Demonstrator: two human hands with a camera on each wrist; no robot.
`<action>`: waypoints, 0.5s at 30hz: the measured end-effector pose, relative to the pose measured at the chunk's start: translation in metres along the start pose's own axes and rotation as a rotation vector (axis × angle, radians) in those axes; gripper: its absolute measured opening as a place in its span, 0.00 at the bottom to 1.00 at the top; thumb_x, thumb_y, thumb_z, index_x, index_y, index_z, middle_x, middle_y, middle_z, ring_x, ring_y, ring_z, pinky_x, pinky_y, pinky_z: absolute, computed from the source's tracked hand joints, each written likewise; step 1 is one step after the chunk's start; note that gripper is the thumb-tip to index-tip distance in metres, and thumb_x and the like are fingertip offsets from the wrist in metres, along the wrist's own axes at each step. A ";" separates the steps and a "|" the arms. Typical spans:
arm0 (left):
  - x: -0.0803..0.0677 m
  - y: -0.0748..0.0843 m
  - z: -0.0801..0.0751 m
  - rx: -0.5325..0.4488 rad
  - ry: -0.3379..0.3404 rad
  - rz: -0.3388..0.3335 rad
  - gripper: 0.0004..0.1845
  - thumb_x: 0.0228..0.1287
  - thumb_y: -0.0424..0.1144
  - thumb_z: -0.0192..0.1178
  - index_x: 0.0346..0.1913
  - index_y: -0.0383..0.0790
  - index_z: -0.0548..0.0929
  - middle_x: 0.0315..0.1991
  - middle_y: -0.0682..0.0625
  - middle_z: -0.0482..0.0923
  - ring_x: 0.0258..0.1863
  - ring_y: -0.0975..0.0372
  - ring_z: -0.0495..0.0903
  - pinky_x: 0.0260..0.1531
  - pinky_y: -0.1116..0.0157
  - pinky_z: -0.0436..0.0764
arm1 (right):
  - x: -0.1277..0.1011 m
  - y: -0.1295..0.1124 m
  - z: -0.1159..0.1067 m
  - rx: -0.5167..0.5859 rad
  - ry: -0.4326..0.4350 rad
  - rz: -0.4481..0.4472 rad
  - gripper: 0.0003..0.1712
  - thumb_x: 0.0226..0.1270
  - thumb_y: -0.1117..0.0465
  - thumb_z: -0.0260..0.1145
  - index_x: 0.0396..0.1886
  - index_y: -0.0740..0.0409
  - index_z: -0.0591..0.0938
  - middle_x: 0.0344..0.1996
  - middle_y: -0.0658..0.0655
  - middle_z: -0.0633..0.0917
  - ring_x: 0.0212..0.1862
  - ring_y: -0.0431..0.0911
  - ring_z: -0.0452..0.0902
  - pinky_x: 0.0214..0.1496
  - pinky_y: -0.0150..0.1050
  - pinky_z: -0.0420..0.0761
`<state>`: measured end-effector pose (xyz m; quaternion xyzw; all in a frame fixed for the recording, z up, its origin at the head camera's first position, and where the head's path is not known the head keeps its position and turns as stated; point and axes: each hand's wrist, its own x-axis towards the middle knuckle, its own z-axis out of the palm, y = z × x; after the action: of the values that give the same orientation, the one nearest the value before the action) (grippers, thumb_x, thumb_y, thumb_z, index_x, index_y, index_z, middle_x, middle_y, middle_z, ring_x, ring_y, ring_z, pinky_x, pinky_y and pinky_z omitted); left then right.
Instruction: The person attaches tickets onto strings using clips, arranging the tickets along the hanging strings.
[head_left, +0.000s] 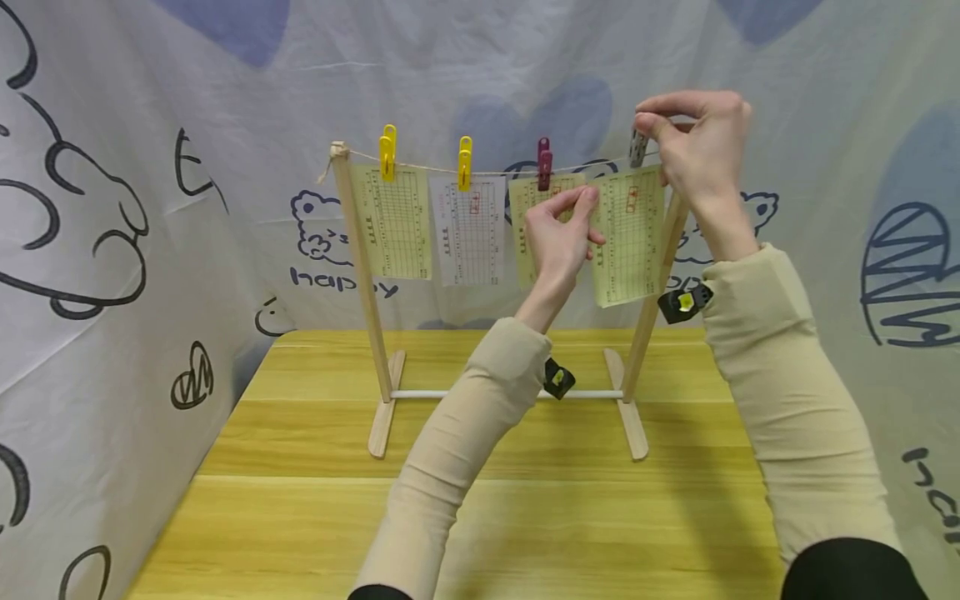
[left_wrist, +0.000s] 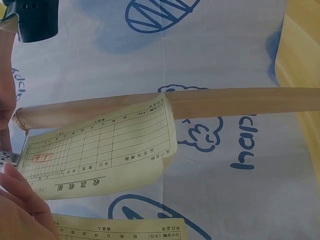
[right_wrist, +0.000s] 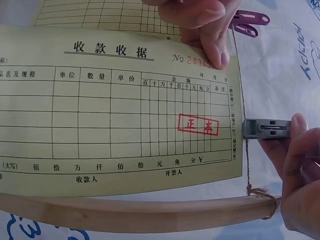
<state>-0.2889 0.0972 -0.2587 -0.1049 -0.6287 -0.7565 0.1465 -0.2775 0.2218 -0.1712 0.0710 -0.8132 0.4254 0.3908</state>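
Observation:
A yellow receipt slip (head_left: 628, 250) with a red stamp hangs at the right end of the string. My left hand (head_left: 558, 233) pinches its upper left edge between thumb and fingers. At the slip's top edge, on the string, stands a grey clothespin (right_wrist: 267, 128). The thumb and fingers of my right hand (head_left: 701, 150) pinch the outer end of this clothespin. In the left wrist view the slip (left_wrist: 100, 150) tilts across the wooden post, its lower edge curling.
Two yellow clothespins (head_left: 465, 164) and a purple clothespin (head_left: 544, 164) hold other slips on the string (head_left: 420, 167). The wooden frame (head_left: 365, 283) stands on a wood-grain table (head_left: 300, 467). A printed cloth (head_left: 360, 75) hangs close behind.

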 end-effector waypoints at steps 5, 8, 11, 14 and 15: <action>0.002 0.001 0.000 -0.004 0.010 -0.009 0.14 0.70 0.41 0.64 0.51 0.35 0.88 0.49 0.43 0.88 0.08 0.70 0.73 0.07 0.74 0.70 | 0.000 0.000 0.001 -0.050 -0.003 -0.012 0.13 0.71 0.57 0.67 0.45 0.61 0.90 0.45 0.66 0.90 0.13 0.27 0.71 0.12 0.23 0.68; 0.003 0.002 0.000 0.000 0.009 -0.016 0.14 0.70 0.41 0.64 0.51 0.35 0.88 0.49 0.43 0.88 0.08 0.70 0.73 0.06 0.74 0.69 | 0.001 0.001 0.002 -0.060 -0.007 -0.003 0.13 0.71 0.57 0.67 0.46 0.61 0.90 0.46 0.66 0.90 0.11 0.28 0.68 0.12 0.23 0.68; 0.003 0.002 0.001 -0.001 0.009 -0.014 0.14 0.70 0.40 0.64 0.51 0.34 0.87 0.49 0.42 0.88 0.08 0.69 0.73 0.06 0.73 0.69 | 0.003 0.001 0.002 -0.074 -0.017 0.017 0.13 0.71 0.56 0.67 0.46 0.60 0.90 0.47 0.66 0.89 0.09 0.29 0.67 0.12 0.24 0.69; 0.003 0.002 0.002 0.015 0.010 -0.013 0.14 0.70 0.40 0.63 0.51 0.35 0.88 0.49 0.44 0.89 0.08 0.69 0.74 0.07 0.72 0.70 | 0.004 0.000 0.001 -0.083 -0.032 0.043 0.13 0.71 0.57 0.68 0.47 0.59 0.89 0.47 0.65 0.90 0.10 0.29 0.67 0.12 0.24 0.70; 0.004 0.002 0.002 0.020 0.009 -0.013 0.13 0.70 0.41 0.63 0.50 0.36 0.88 0.49 0.44 0.89 0.08 0.69 0.74 0.07 0.72 0.70 | 0.004 0.000 0.001 -0.086 -0.038 0.051 0.13 0.71 0.57 0.68 0.47 0.59 0.89 0.47 0.64 0.90 0.10 0.29 0.68 0.12 0.24 0.70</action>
<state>-0.2913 0.0982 -0.2550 -0.0959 -0.6364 -0.7514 0.1456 -0.2804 0.2220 -0.1689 0.0411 -0.8396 0.3984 0.3670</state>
